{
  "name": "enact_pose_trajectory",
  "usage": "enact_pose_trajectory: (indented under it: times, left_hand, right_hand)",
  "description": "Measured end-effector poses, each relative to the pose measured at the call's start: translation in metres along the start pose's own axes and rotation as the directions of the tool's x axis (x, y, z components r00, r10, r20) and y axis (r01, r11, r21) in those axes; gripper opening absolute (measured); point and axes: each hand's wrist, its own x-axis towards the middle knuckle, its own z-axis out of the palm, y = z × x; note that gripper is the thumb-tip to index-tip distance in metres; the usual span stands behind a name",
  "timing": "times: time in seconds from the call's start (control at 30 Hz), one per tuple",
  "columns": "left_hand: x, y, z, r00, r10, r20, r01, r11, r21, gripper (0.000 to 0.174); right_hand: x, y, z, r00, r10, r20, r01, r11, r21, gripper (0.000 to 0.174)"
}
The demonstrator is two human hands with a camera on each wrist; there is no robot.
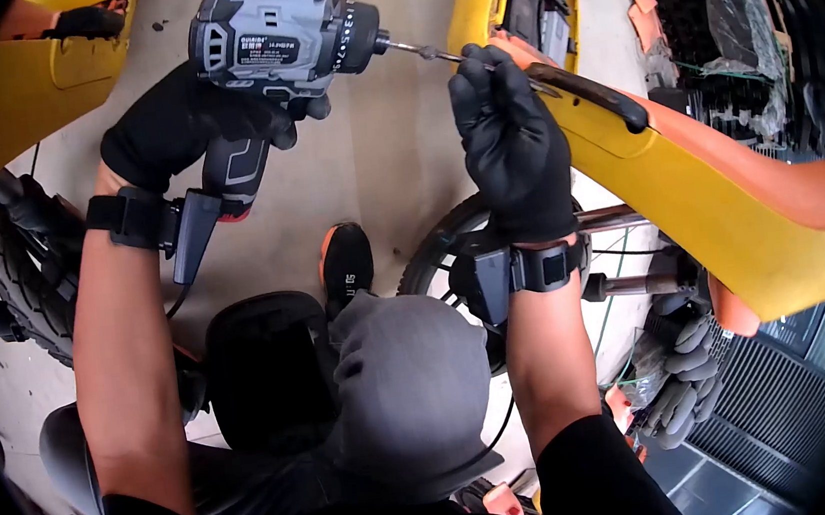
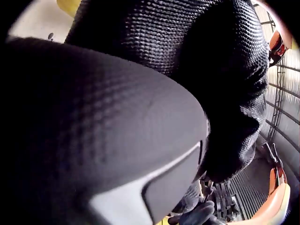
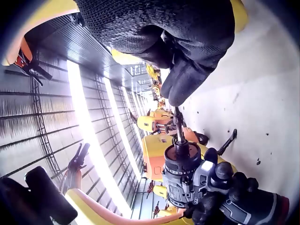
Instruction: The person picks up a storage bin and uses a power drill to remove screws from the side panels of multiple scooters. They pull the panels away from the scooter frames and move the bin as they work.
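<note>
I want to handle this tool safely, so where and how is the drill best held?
Take the drill by its handle, probably from the rear, opposite the chuck: the slim handle angles off the bulky body, and the left hand wraps it. Avoid the thin bit, which the right hand pinches.

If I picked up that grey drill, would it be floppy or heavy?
The drill looks stiff, with its hard casing, so it probably won't flop. It may feel top-heavy, because its chunky body sits above a slimmer handle. Its thin bit might bend or snap if pushed sideways.
</note>
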Motion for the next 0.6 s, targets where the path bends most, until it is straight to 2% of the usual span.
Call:
enact_pose_trajectory:
  times: [0.03,0.07,0.1,0.13,0.2,0.27,0.5,0.57,0.6]
  left_hand:
    - [-0.004,0.0,0.002,0.999,0.015,-0.029,-0.014,1.0,0.017,0.032]
    - [-0.003,-0.003,0.0,0.999,0.008,-0.037,-0.008,1.0,0.011,0.032]
    - [-0.002,-0.006,-0.004,0.999,0.027,-0.017,-0.027,1.0,0.011,0.032]
    - [-0.002,-0.007,-0.005,0.999,0.045,0.004,-0.045,0.999,0.008,0.031]
    - [-0.003,-0.004,-0.005,1.0,0.028,0.007,-0.028,0.999,0.024,0.03]
    - [-0.003,-0.001,-0.004,1.0,0.013,0.023,-0.015,0.995,0.094,0.042]
    - [0.004,0.001,-0.003,0.989,0.127,0.082,-0.139,0.976,0.166,0.041]
    - [0.005,0.001,-0.003,0.987,0.152,0.059,-0.163,0.922,0.351,0.04]
    - [0.005,0.001,-0.002,0.986,0.153,0.06,-0.164,0.922,0.351,0.04]
  right_hand:
    - [-0.004,0.003,0.002,0.99,-0.138,0.008,0.13,0.916,-0.378,0.028]
    - [-0.004,0.006,0.002,0.962,-0.263,0.074,0.238,0.678,-0.695,0.029]
    - [-0.004,-0.005,-0.002,0.998,0.013,-0.065,-0.012,1.0,0.01,0.03]
    - [-0.005,-0.008,-0.002,0.997,0.023,-0.069,-0.023,1.0,0.011,0.03]
    - [-0.005,-0.01,0.001,0.998,0.066,-0.013,-0.063,0.987,0.146,0.03]
    - [-0.008,-0.011,0.003,0.998,0.045,-0.039,-0.041,0.994,0.104,0.031]
    - [-0.012,-0.018,0.005,0.998,0.041,-0.057,-0.034,0.992,0.119,0.031]
    - [-0.012,-0.018,0.002,0.998,0.044,-0.05,-0.038,0.993,0.11,0.032]
    - [-0.013,-0.017,-0.001,0.998,0.033,-0.047,-0.028,0.994,0.108,0.032]
